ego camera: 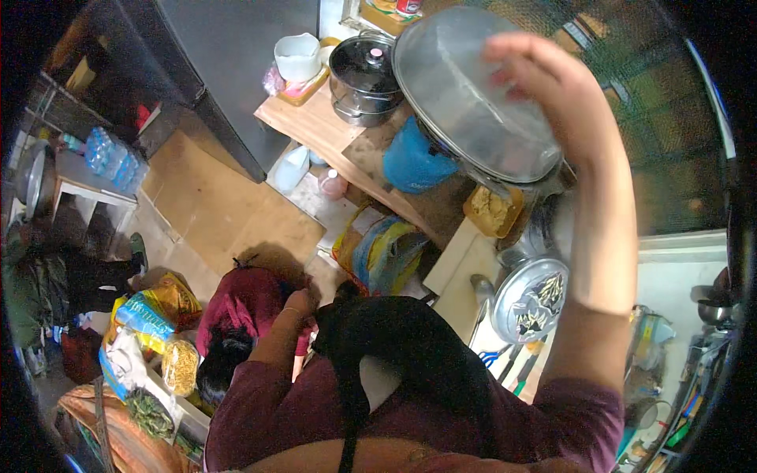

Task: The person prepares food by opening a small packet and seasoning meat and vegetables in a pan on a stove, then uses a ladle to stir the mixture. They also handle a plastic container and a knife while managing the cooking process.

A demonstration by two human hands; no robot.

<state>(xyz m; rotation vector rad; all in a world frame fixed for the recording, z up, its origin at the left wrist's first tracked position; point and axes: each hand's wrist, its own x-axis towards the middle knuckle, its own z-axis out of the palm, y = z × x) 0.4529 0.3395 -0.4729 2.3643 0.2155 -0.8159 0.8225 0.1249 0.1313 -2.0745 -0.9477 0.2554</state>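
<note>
My right hand (547, 83), blurred, is raised in front of a large domed metal lid (449, 100). The fingers are bent over the lid; whether they grip a knob is not clear. A wide pot shows only as a dark rim below the lid. Low at my left side, my left hand (300, 303) is beside another person (239, 307) in maroon with dark hair. Its fingers are partly hidden, so any hold cannot be made out. A blue plastic bag (417, 159) sits below the lid on the wooden table (319, 133).
A lidded steel pot (366, 83) and a white container (297, 56) stand on the table. Nearer are a tan tray of yellowish food (494, 210), a metal plate (529, 301) and knives (520, 363). Bottles (112, 156) and flattened cardboard (225, 207) lie left.
</note>
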